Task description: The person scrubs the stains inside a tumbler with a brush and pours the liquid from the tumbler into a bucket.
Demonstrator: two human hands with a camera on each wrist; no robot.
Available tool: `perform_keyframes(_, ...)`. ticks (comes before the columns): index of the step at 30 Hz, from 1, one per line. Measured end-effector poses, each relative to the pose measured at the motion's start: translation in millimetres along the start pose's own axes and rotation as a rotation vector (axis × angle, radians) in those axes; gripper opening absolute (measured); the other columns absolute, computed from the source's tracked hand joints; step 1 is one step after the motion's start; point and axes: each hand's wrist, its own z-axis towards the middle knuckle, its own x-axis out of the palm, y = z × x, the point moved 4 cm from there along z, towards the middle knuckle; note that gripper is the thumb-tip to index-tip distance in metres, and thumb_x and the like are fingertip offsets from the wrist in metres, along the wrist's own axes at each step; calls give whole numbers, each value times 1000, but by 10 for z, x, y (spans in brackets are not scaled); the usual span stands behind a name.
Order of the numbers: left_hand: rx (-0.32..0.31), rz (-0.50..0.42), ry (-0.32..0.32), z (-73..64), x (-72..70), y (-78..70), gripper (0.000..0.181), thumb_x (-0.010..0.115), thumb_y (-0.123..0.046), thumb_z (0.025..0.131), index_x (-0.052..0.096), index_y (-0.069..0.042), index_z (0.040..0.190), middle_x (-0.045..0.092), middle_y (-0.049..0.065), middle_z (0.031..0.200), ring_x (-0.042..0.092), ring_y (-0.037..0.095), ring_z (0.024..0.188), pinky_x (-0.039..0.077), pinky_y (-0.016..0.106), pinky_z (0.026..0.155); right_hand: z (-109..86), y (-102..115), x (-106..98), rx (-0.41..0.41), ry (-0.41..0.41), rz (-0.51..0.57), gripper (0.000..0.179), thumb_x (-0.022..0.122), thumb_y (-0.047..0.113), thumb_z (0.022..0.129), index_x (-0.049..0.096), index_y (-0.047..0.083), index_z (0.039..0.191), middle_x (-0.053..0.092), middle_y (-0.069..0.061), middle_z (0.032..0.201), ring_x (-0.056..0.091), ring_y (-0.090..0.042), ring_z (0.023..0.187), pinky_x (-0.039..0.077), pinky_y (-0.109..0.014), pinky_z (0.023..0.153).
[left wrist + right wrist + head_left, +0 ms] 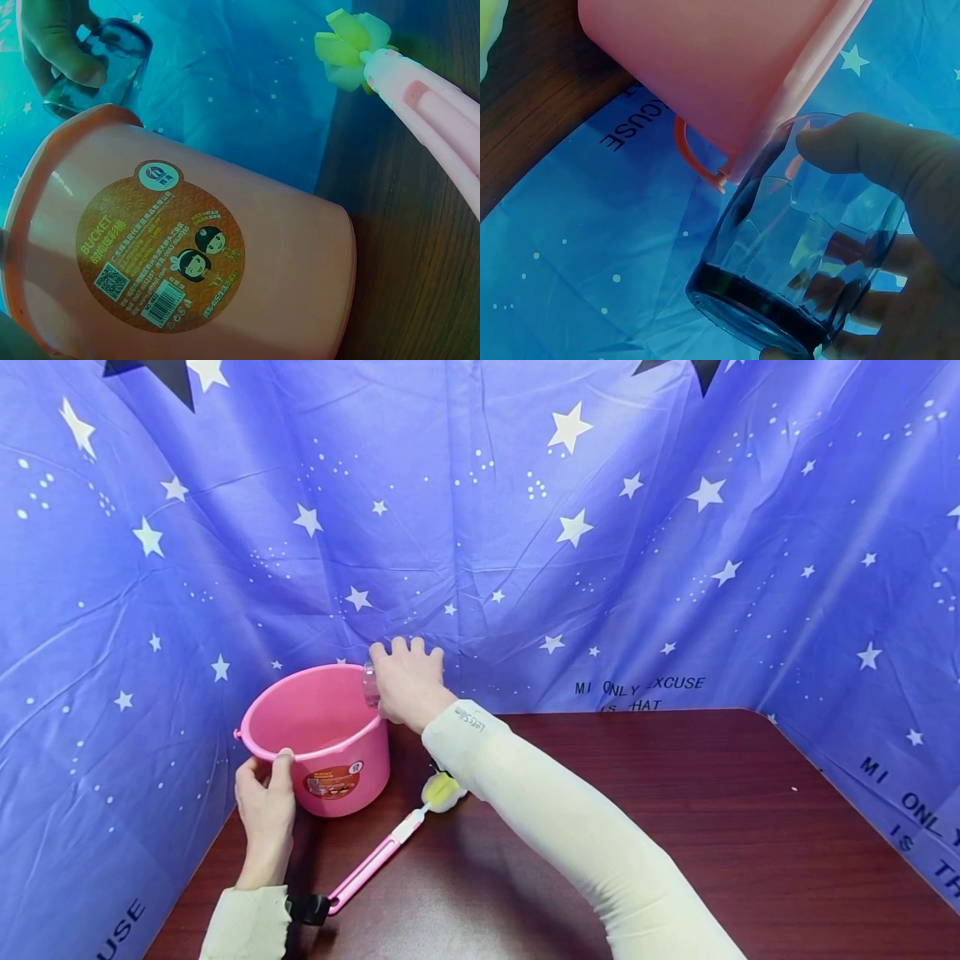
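My right hand (411, 681) grips a clear drinking glass (795, 232) at the far right side of the pink bucket (367, 768). The glass is tipped over beside the rim, its mouth towards the bucket and its thick base pointing away. With its thumb over the near left rim, my left hand (266, 810) holds the bucket, which stands on the table; some of its fingers are hidden behind the wall. A round orange label (161, 247) faces the left wrist camera.
A pink-handled brush (375, 864) with a yellow and white sponge head (442, 792) lies on the dark brown table (637, 777), in front of the bucket. Blue star-printed cloth (465, 527) hangs close behind the bucket and along both sides.
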Motion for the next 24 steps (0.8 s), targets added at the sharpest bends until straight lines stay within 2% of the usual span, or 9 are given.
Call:
perform_keyframes(7, 5, -10, 4, 6, -4, 3, 53, 58, -30, 89, 46, 7, 125, 43, 5, 112, 45, 10, 96, 36, 25, 86, -2, 21, -10, -6, -9, -16, 69, 77, 40, 73, 45, 23, 131, 50, -3, 121, 42, -27, 112, 37, -49, 88)
perform_keyframes(17, 6, 2, 17, 8, -10, 6, 57, 59, -31, 89, 44, 8, 128, 43, 9, 117, 45, 11, 96, 37, 27, 87, -17, 48, -31, -22, -18, -39, 64, 73, 39, 76, 45, 23, 131, 49, -3, 120, 41, -26, 111, 36, -49, 88)
perform_keyframes(24, 3, -9, 20, 7, -13, 0, 57, 59, -31, 89, 43, 8, 128, 43, 9, 115, 44, 10, 95, 37, 27, 86, 1, 56, -23, -29, -24, -41, 60, 73, 38, 77, 46, 25, 129, 49, -2, 120, 41, -26, 110, 36, -48, 89)
